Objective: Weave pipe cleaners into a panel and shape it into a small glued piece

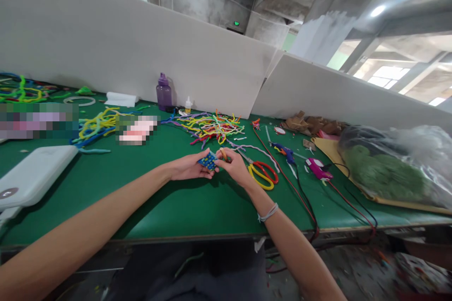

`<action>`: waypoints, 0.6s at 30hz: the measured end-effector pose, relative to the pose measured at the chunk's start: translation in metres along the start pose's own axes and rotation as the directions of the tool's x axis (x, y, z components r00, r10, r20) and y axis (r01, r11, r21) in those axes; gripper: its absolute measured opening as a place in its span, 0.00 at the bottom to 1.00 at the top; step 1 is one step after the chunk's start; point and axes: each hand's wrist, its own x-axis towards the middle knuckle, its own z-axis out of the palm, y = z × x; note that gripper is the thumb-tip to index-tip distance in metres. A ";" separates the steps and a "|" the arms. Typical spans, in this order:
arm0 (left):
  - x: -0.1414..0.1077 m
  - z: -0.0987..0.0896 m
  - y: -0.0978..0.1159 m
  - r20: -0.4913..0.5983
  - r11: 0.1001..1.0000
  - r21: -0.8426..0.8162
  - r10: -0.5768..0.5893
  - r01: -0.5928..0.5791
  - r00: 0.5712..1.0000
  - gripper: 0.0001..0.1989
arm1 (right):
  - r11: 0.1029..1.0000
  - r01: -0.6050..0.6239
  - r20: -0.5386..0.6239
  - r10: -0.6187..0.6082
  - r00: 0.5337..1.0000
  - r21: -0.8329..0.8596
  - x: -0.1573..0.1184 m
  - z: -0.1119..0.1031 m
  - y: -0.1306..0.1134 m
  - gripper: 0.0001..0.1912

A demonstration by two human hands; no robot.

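Note:
My left hand (pixel 187 167) holds a small flat blue piece with yellow spots (pixel 208 161), the fingers closed round its left and lower side. What the piece is I cannot make out. At its right edge my right hand (pixel 233 167) pinches with thumb and fingertips. A small orange curved thing (pixel 223 154) shows at the right fingers; whether it is held or worn is unclear. Both hands are raised over the green table. Right beside my right hand lie scissors (pixel 263 176) with one red and one yellow handle. Beyond the hands spreads a pile of coloured fuzzy stems (pixel 215 127).
A blue glue gun (pixel 284 153) and a magenta device (pixel 318 168) with cords lie on the right, near a plastic bag of green material (pixel 384 169). A purple bottle (pixel 164 93) stands at the back. At left are a white power bank (pixel 38 169) and more stems (pixel 99 124).

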 end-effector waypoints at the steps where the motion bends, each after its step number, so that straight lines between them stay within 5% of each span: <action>1: 0.000 0.000 0.000 0.001 1.000 0.000 0.004 -0.004 1.000 0.22 | 1.000 -0.007 0.019 0.007 1.000 0.013 0.000 0.000 0.000 0.03; 9: 0.002 0.003 -0.003 -0.048 0.996 0.067 0.071 -0.067 0.996 0.19 | 0.999 0.033 0.064 -0.031 0.997 -0.031 0.000 0.002 -0.004 0.04; 13: 0.002 0.002 -0.003 -0.068 0.986 0.132 0.113 -0.103 0.991 0.19 | 0.995 0.013 -0.152 0.003 0.988 0.103 0.001 -0.007 -0.007 0.08; 18: 0.001 0.001 -0.001 -0.089 0.975 0.207 0.104 -0.084 0.991 0.21 | 0.936 -0.024 -0.378 0.164 0.911 0.350 0.004 -0.020 -0.004 0.24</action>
